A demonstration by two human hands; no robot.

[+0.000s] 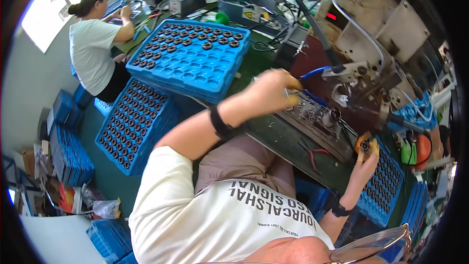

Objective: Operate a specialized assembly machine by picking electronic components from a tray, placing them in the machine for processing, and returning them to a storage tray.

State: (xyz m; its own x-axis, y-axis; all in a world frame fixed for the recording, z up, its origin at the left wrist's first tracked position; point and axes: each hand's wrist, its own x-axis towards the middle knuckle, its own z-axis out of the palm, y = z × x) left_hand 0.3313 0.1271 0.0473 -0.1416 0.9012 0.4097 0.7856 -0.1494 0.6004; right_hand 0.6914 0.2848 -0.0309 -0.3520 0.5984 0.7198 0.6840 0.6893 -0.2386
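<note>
My left hand [271, 93] is raised over the front edge of the bench machine, nearest its metal bed [312, 122]. Its fingers are curled, with the yellow-covered thumb and fingertips apart; slight blur hides detail, and I make out no part between them. At the right end of the machine, my right hand [367, 156] pinches a small dark ring-shaped part [365, 145] in yellow-covered fingertips. Below that hand lies a blue tray [396, 165] filled with rows of similar dark parts. Left of my left hand, a stacked blue tray [195, 71] is partly filled with such parts.
Red-handled pliers [312, 157] lie by the machine's front edge. Black hoses and a blue-handled tool [315, 72] hang over the machine bed. Another filled blue tray [111, 128] sits lower left. At the far left, a co-worker [95, 44] sits at the bench.
</note>
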